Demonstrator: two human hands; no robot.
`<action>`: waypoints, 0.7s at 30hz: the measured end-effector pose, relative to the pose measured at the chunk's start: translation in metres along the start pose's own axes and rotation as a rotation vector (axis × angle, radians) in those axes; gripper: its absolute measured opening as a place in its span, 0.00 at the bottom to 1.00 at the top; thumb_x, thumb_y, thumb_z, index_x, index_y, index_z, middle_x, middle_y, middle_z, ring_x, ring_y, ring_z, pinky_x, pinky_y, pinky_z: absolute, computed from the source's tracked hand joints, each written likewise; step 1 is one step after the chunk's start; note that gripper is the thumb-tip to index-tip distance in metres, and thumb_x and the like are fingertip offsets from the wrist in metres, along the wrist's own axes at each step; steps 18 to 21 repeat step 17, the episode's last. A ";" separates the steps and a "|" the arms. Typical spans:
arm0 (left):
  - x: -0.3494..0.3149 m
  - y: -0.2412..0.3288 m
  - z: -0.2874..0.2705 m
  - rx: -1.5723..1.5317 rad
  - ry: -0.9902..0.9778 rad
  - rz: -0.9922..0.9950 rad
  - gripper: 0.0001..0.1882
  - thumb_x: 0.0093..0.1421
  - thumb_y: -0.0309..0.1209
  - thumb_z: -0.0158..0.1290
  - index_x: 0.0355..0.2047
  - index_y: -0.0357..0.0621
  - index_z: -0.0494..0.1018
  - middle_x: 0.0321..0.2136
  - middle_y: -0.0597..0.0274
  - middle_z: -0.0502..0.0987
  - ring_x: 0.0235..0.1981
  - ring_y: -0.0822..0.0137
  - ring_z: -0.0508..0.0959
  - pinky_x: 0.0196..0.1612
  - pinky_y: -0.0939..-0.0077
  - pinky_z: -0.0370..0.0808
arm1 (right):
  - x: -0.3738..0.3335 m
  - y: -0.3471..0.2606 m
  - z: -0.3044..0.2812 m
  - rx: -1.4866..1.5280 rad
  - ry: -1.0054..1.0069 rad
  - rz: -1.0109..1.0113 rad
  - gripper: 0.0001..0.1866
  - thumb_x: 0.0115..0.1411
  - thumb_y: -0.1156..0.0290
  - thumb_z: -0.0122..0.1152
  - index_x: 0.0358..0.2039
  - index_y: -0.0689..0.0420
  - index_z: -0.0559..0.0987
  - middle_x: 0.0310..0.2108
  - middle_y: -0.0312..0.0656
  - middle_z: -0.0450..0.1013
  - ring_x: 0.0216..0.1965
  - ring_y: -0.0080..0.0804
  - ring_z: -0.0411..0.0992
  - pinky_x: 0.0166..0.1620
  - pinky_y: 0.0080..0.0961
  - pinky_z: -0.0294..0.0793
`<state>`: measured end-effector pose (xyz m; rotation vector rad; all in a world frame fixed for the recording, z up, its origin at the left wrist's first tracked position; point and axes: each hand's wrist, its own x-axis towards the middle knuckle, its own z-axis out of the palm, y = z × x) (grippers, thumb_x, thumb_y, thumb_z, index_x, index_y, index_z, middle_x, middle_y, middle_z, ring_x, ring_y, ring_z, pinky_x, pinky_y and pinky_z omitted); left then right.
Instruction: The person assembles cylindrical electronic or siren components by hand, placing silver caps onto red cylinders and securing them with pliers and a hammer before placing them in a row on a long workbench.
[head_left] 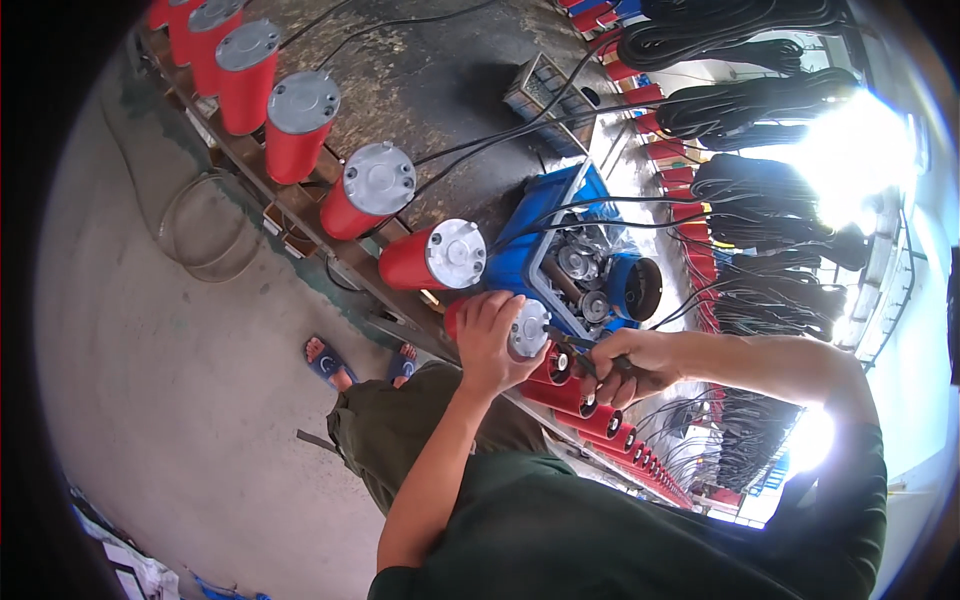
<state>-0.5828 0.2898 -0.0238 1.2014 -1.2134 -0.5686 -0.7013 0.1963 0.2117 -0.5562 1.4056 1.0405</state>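
Observation:
My left hand (490,342) is wrapped over the end of a red motor-like cylinder, its fingers on the rim of the round grey metal end cap (530,328). To the right, my right hand (632,366) is closed around a dark hand tool (570,338). The tool's tip reaches toward the edge of that cap; its exact kind is not clear. Beside my left hand stands another capped red cylinder (408,262). Below my right hand, red cylinders without caps (572,397) show round openings with a pale part inside.
A blue crate (525,235) of metal parts sits on the stained worktable (440,90). A grey box (548,95) stands beyond it. Capped red cylinders (300,125) line the table edge. Coiled black cables (740,110) stand along the right, their leads crossing the table.

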 end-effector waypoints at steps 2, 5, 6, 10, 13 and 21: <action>0.000 0.001 0.000 0.004 -0.007 -0.003 0.44 0.44 0.43 0.76 0.61 0.49 0.70 0.53 0.55 0.76 0.54 0.48 0.76 0.58 0.49 0.68 | 0.001 0.004 -0.009 0.001 0.028 -0.027 0.16 0.58 0.69 0.65 0.45 0.58 0.73 0.33 0.42 0.72 0.27 0.26 0.67 0.26 0.26 0.67; -0.001 0.001 -0.001 -0.006 -0.015 -0.004 0.44 0.44 0.43 0.76 0.60 0.49 0.70 0.53 0.56 0.76 0.53 0.49 0.76 0.59 0.50 0.68 | -0.026 0.012 0.004 -0.946 0.535 -0.283 0.31 0.54 0.63 0.71 0.55 0.60 0.70 0.37 0.48 0.73 0.40 0.46 0.77 0.39 0.47 0.78; -0.001 0.000 -0.001 -0.002 -0.003 0.002 0.44 0.44 0.44 0.76 0.60 0.49 0.70 0.53 0.56 0.77 0.53 0.49 0.76 0.58 0.50 0.68 | -0.024 0.013 0.009 -1.072 0.697 -0.307 0.33 0.52 0.65 0.73 0.55 0.60 0.69 0.40 0.50 0.72 0.41 0.48 0.77 0.40 0.46 0.80; -0.002 -0.002 0.000 -0.017 0.028 0.015 0.44 0.44 0.45 0.76 0.60 0.49 0.71 0.52 0.57 0.77 0.52 0.51 0.76 0.57 0.50 0.68 | -0.009 0.002 0.007 -1.443 0.979 -0.469 0.38 0.45 0.71 0.76 0.57 0.61 0.68 0.48 0.49 0.70 0.44 0.46 0.77 0.40 0.41 0.83; -0.003 -0.003 -0.002 -0.019 0.027 0.013 0.44 0.44 0.46 0.76 0.60 0.49 0.71 0.51 0.57 0.77 0.52 0.51 0.77 0.57 0.52 0.68 | -0.005 -0.012 0.004 -1.579 1.012 -0.553 0.38 0.45 0.74 0.75 0.57 0.60 0.68 0.48 0.48 0.70 0.44 0.44 0.76 0.38 0.38 0.82; -0.002 -0.001 -0.003 -0.059 0.029 -0.015 0.41 0.43 0.43 0.77 0.58 0.52 0.74 0.52 0.59 0.74 0.54 0.51 0.75 0.58 0.50 0.69 | -0.002 -0.020 -0.009 -1.775 1.083 -0.580 0.49 0.39 0.67 0.84 0.62 0.52 0.67 0.47 0.42 0.68 0.48 0.42 0.73 0.46 0.36 0.80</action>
